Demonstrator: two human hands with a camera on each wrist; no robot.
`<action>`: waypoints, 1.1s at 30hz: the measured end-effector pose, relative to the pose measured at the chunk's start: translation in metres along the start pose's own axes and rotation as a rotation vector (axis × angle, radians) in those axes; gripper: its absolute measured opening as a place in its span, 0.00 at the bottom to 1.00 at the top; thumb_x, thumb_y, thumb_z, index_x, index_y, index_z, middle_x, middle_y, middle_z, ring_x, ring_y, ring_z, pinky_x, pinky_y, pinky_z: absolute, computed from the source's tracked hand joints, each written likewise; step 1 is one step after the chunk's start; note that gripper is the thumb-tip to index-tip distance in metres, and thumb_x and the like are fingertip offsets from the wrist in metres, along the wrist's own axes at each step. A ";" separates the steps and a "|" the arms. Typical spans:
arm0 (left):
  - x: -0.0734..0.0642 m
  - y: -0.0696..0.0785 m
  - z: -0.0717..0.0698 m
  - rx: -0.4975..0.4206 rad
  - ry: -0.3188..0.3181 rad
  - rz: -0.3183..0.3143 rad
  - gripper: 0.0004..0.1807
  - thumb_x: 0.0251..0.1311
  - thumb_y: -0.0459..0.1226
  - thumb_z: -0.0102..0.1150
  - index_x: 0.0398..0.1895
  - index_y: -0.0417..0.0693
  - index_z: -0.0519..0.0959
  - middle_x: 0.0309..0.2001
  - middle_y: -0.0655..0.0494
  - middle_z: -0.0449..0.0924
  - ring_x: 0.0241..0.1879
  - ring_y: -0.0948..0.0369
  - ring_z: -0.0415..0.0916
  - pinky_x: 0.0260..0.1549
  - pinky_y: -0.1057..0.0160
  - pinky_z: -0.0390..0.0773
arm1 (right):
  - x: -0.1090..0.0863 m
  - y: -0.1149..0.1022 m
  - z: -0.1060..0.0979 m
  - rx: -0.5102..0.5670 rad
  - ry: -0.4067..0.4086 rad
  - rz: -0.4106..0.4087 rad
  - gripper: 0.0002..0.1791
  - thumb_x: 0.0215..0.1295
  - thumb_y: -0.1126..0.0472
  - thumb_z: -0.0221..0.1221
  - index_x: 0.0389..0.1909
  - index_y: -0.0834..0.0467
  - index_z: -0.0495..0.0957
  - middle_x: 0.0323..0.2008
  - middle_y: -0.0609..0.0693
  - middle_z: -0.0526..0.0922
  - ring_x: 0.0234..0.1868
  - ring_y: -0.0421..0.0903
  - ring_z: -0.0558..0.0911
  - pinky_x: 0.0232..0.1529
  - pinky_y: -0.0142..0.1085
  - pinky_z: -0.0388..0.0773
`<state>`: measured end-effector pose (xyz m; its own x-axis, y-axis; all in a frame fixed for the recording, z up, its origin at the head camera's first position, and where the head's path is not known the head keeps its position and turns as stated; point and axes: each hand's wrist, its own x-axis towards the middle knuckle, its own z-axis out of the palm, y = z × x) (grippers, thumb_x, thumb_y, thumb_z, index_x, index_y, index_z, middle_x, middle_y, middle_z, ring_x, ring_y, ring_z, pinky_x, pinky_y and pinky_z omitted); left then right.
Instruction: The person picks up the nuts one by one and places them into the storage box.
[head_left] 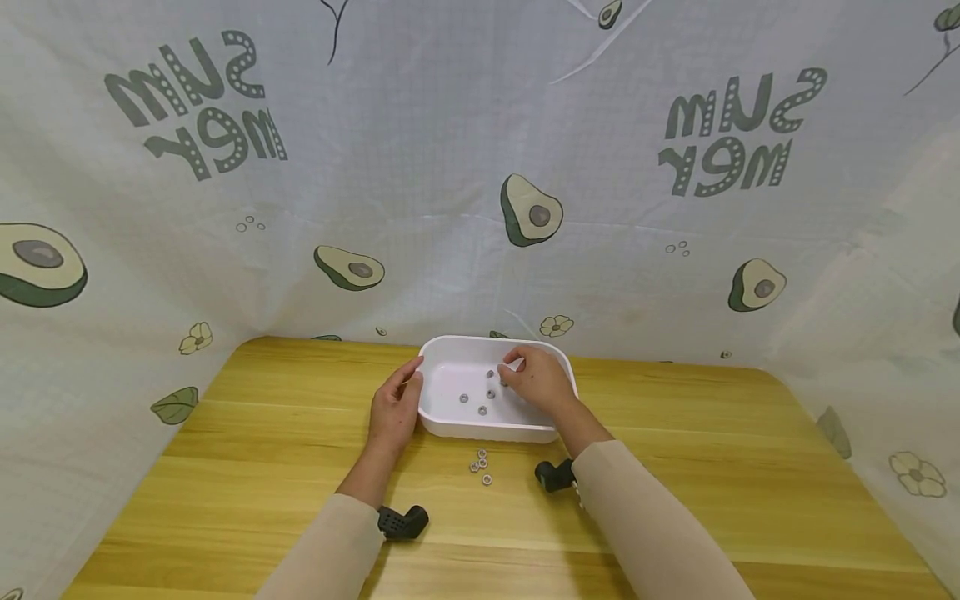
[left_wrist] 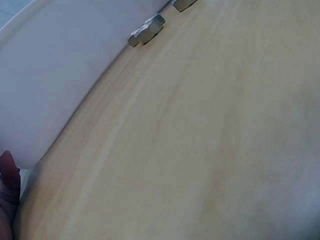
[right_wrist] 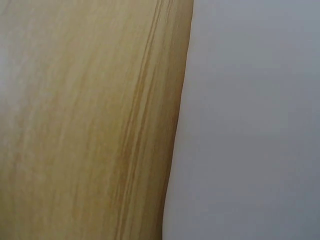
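Two hands, head view: left hand (head_left: pixel 393 412) at the left end of the white tray (head_left: pixel 487 433), right hand (head_left: pixel 536 379) reaching over its right half.
Left grip: thumb and fingers lie against the outer wall, seemingly bracing it rather than wrapping round it.
Right grip: thumb and forefinger curl down to a nut (head_left: pixel 503 382); whether they pinch it, I cannot tell.
Nuts in the tray (head_left: pixel 491 394): four lie clear on its floor, plus the one under the right fingertips, five visible in all.
Nuts on the bench (head_left: pixel 487 479): four, just before the tray's near wall, three clustered and one slightly nearer the person.
Nut handling: probably light, hard and smooth, not fragile, apt to slip or roll; best pinched across opposite flats.
Tray handling: one, likely light, fairly stiff plastic that could slide if nudged; hold it by the rim or outer wall.
Bench and backdrop: one wood-grain bench (head_left: pixel 262 467), one printed curtain (head_left: pixel 450 167) behind.
Left wrist view: four nuts beside the tray's wall, some overlapping; part of the left hand shows at the tray's corner.
Right wrist view: wood grain and a plain pale surface, probably the tray's side; no nuts or fingers visible.
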<state>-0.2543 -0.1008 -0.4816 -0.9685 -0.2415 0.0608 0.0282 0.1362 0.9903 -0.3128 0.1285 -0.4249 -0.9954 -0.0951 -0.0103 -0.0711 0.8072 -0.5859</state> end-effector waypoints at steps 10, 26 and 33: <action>0.000 0.001 0.001 0.003 0.004 -0.010 0.22 0.76 0.49 0.48 0.69 0.62 0.76 0.67 0.52 0.77 0.59 0.52 0.77 0.61 0.50 0.80 | -0.004 -0.003 -0.006 0.056 0.081 -0.042 0.13 0.69 0.50 0.61 0.47 0.52 0.83 0.31 0.50 0.80 0.29 0.46 0.75 0.27 0.34 0.71; -0.001 0.001 0.000 -0.004 0.007 -0.013 0.21 0.77 0.48 0.49 0.69 0.62 0.76 0.66 0.51 0.78 0.58 0.52 0.77 0.60 0.52 0.80 | -0.035 -0.017 -0.016 0.193 0.139 -0.045 0.13 0.69 0.49 0.62 0.48 0.51 0.83 0.27 0.50 0.76 0.30 0.48 0.73 0.29 0.35 0.69; 0.000 0.001 0.000 -0.003 0.006 -0.007 0.22 0.76 0.48 0.48 0.69 0.62 0.76 0.68 0.51 0.76 0.60 0.52 0.77 0.61 0.51 0.80 | -0.055 -0.021 -0.019 0.237 0.146 -0.033 0.11 0.68 0.50 0.64 0.45 0.50 0.84 0.26 0.50 0.76 0.27 0.48 0.73 0.26 0.34 0.69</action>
<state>-0.2541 -0.1001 -0.4805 -0.9672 -0.2480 0.0547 0.0224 0.1313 0.9911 -0.2579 0.1282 -0.3963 -0.9927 -0.0198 0.1186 -0.1034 0.6444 -0.7576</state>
